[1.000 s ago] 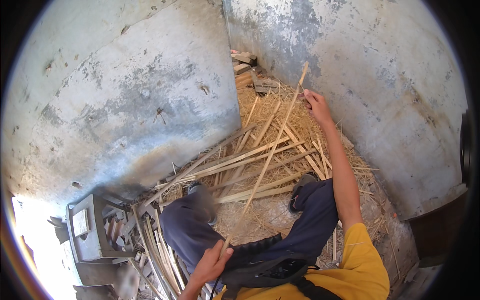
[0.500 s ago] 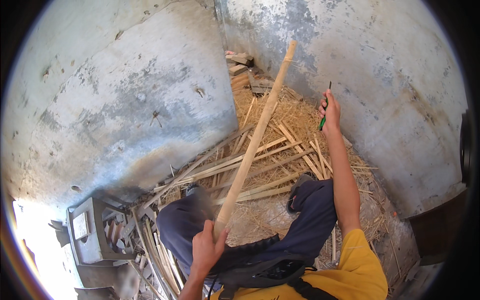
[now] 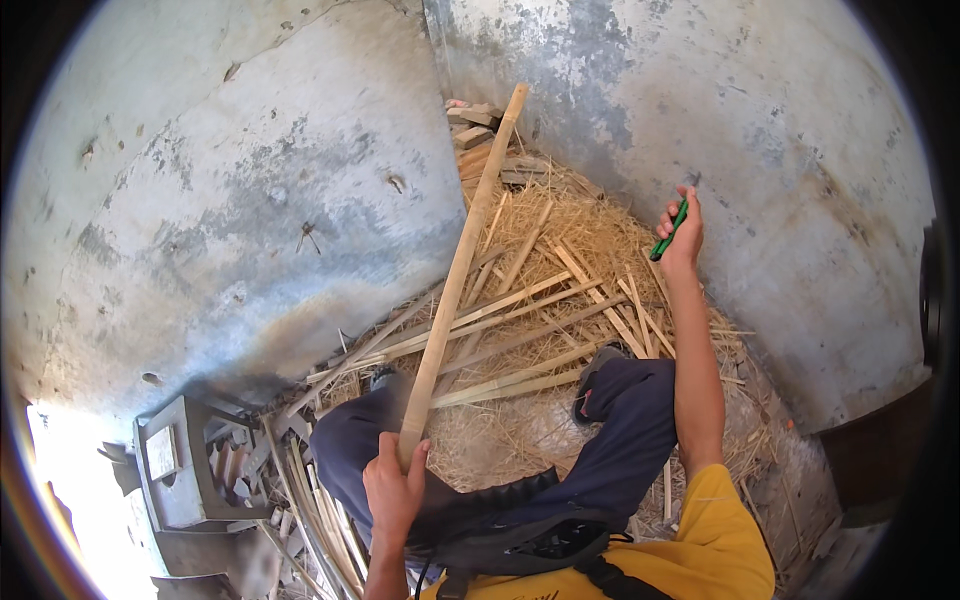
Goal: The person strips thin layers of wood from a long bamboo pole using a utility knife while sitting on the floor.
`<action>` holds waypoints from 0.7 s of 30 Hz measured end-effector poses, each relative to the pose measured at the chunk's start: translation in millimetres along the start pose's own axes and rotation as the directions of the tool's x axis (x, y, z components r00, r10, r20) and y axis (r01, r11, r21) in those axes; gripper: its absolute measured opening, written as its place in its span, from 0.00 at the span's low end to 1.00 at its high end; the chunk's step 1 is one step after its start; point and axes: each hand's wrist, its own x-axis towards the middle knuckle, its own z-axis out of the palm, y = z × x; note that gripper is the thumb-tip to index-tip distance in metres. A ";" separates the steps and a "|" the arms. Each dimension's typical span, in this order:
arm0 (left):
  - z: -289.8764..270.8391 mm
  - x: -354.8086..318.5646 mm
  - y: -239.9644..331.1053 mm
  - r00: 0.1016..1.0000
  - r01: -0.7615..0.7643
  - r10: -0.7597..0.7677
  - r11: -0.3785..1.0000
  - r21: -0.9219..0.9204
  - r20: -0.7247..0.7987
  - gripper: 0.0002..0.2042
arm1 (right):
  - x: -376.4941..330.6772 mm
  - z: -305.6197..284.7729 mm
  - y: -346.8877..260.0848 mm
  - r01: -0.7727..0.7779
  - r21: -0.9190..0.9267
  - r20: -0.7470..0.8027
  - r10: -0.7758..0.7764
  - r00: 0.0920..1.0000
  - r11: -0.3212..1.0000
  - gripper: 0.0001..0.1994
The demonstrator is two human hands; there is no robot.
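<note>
Bamboo pole rises from your left hand, whose fingers close around its lower end above your knees; its far end points at the corner where the two weathered concrete walls meet. Your right hand is raised near the right wall, clenched on a green-handled knife. Split bamboo strips lie crossed on a bed of shavings before your feet. A grey cast block sits at lower left, beside further strips.
</note>
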 end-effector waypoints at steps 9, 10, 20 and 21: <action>-3.9 13.3 35.7 0.997 0.055 -0.038 0.953 -0.296 0.063 0.12 | -149.1 79.2 15.1 0.639 -0.371 0.778 -0.150 0.610 0.674 0.24; -4.6 17.1 41.2 0.997 0.052 -0.030 0.947 -0.318 0.074 0.11 | -171.6 85.5 17.3 0.679 -0.299 0.833 -0.163 0.528 0.670 0.23; -11.1 38.3 73.6 0.996 -0.024 0.061 0.893 -0.449 0.067 0.12 | -236.4 96.2 18.8 0.688 -0.006 0.974 -0.150 0.167 0.725 0.17; -11.3 38.8 74.7 0.996 -0.020 0.058 0.892 -0.452 0.071 0.12 | -236.4 96.7 18.3 0.686 0.002 0.973 -0.159 0.166 0.728 0.17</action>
